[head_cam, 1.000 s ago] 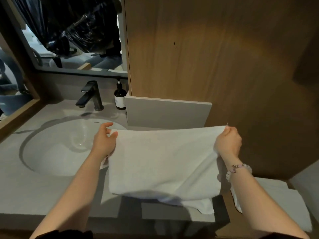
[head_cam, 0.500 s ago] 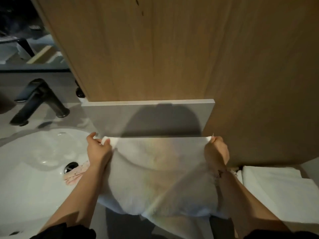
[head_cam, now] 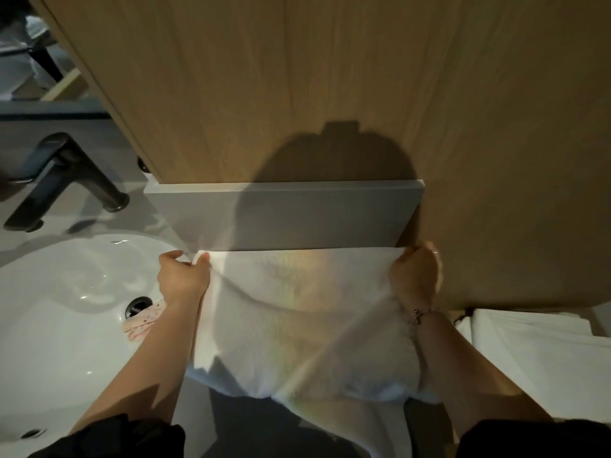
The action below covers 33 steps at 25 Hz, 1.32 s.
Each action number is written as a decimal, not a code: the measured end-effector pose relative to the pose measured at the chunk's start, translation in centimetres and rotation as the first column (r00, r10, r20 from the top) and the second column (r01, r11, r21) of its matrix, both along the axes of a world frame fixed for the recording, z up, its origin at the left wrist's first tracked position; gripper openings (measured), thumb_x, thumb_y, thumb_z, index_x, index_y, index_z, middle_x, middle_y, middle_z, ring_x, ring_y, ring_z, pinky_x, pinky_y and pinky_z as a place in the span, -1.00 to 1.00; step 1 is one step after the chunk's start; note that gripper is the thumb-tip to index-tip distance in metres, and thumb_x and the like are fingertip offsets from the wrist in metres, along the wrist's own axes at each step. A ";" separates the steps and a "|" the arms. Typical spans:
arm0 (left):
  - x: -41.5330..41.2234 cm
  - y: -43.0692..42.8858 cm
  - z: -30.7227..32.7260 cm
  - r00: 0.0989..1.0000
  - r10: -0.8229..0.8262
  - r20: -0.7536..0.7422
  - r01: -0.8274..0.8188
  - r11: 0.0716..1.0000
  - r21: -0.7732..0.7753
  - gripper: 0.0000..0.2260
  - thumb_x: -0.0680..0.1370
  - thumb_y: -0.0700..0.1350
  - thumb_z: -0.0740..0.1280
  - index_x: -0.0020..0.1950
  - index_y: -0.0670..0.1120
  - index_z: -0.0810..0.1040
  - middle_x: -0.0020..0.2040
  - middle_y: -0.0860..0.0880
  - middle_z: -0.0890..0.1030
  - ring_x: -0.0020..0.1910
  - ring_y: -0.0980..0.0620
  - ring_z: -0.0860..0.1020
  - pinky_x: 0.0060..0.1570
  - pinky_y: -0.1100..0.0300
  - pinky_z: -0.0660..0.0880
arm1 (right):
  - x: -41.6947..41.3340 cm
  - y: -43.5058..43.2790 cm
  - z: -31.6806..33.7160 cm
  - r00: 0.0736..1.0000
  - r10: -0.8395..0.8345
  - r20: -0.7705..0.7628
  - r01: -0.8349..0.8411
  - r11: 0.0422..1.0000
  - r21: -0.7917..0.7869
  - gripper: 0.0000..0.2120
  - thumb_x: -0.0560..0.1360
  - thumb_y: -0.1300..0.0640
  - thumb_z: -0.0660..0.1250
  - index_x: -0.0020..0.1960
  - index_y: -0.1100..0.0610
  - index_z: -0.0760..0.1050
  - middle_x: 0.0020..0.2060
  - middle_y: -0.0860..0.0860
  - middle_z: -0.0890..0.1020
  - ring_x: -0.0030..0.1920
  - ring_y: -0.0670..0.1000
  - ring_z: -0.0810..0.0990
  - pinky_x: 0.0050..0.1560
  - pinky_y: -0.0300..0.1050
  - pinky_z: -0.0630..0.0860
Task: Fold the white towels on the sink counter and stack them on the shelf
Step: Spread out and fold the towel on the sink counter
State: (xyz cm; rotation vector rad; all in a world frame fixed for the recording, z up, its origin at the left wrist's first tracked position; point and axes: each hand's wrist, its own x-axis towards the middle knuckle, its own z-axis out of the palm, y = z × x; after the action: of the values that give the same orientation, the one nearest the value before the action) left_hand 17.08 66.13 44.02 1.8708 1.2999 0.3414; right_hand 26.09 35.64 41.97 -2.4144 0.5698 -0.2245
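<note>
Pinching the far left corner of the white towel between thumb and curled fingers, the left hand sat just past the rim of the sink basin. The right hand gripped the far right corner in a closed fist, its fingers wrapped round the cloth, with a beaded bracelet on the wrist. Between the two hands the towel's far edge ran straight along the foot of the grey upstand. The rest of the towel sagged back toward the person, creased across the middle, with its near end hanging over the front of the table (whether the middle lay flat on the table or hung just above it could not be told).

Under the left forearm a pink speckled cloth lay at the basin's inner edge, just beside the drain. Farther left a black faucet stood on the table behind the basin. Above the upstand rose a wooden panel, which carried a rounded shadow. To the right of the right forearm lay folded white towels, near the held towel but apart from it. Black sleeves covered both upper arms at the bottom of the view.
</note>
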 end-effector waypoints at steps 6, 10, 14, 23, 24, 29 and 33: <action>-3.5 2.6 1.5 0.989 -0.009 0.150 0.071 0.907 -0.414 -0.61 0.59 -0.01 0.24 0.31 -0.21 0.33 -0.02 -0.14 0.58 -0.16 -0.08 0.52 -0.01 0.07 0.50 | -4.3 8.6 4.7 0.660 0.703 0.264 -0.673 0.710 -0.208 -0.86 0.51 0.24 0.23 0.01 0.19 0.54 -0.12 0.16 0.64 -0.10 0.22 0.58 -0.10 -0.04 0.45; -8.7 2.4 2.9 0.979 -0.065 0.195 0.164 0.820 -0.549 -0.80 0.65 -0.07 0.11 0.05 -0.16 0.44 -0.14 -0.09 0.59 -0.25 -0.02 0.52 -0.18 0.19 0.45 | -6.9 16.9 5.6 0.250 0.923 -0.293 -0.968 0.235 -0.084 -0.68 0.61 0.06 0.05 0.25 0.13 0.44 0.24 0.11 0.53 0.26 0.15 0.44 0.16 -0.04 0.33; -12.4 1.3 2.2 0.922 -0.306 0.237 0.387 0.742 -0.548 -0.62 0.46 -0.05 0.40 0.22 -0.15 0.47 -0.04 -0.08 0.62 -0.11 -0.01 0.56 -0.10 0.22 0.47 | -7.0 18.4 4.6 0.266 0.879 -0.396 -0.962 0.266 -0.057 -0.63 0.63 0.10 -0.03 0.32 0.16 0.41 0.31 0.20 0.44 0.30 0.19 0.40 0.24 -0.06 0.31; -15.2 -0.7 2.2 0.701 -0.662 0.266 0.712 0.667 -0.220 -0.23 0.34 0.08 0.46 0.47 0.06 0.18 0.31 0.08 0.43 0.23 0.10 0.48 0.24 0.13 0.45 | -6.0 18.1 4.5 0.216 0.898 -0.382 -0.891 0.342 0.300 -0.63 0.64 0.11 -0.02 0.34 0.19 0.39 0.37 0.05 0.40 0.41 0.08 0.31 0.40 -0.12 0.17; -15.3 -0.9 2.6 0.698 -0.645 0.310 0.711 0.678 -0.190 -0.27 0.40 0.06 0.44 0.47 0.07 0.15 0.31 0.05 0.43 0.23 0.07 0.50 0.21 0.15 0.47 | -5.9 17.8 4.3 0.256 0.910 -0.327 -0.849 0.373 0.375 -0.63 0.64 0.09 0.00 0.32 0.18 0.42 0.33 0.03 0.44 0.37 0.05 0.35 0.42 -0.07 0.19; -15.4 -2.1 5.6 0.717 -0.561 0.414 0.654 0.747 -0.120 -0.57 0.61 -0.10 0.18 0.45 0.11 0.17 0.05 0.07 0.55 -0.04 0.25 0.57 -0.05 0.41 0.49 | -6.4 16.9 4.5 0.338 0.908 -0.249 -0.751 0.419 0.510 -0.60 0.63 -0.03 0.04 0.42 0.05 0.34 0.38 -0.08 0.36 0.41 -0.04 0.28 0.47 -0.08 0.11; -17.1 -2.2 5.5 0.845 -0.348 0.407 0.493 0.802 -0.337 -0.63 0.61 -0.07 0.20 0.42 0.00 0.30 0.11 0.07 0.51 -0.03 0.20 0.49 -0.06 0.38 0.43 | -6.8 16.8 3.4 0.357 0.908 -0.218 -0.745 0.417 0.520 -0.58 0.63 -0.05 0.05 0.47 -0.01 0.25 0.49 -0.08 0.17 0.50 -0.06 0.09 0.51 -0.04 0.00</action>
State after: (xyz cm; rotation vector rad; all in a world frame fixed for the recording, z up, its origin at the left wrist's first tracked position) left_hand -0.01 63.97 49.50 1.5795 0.6294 0.0995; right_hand 19.26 52.40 45.40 -2.0673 -0.5163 0.8935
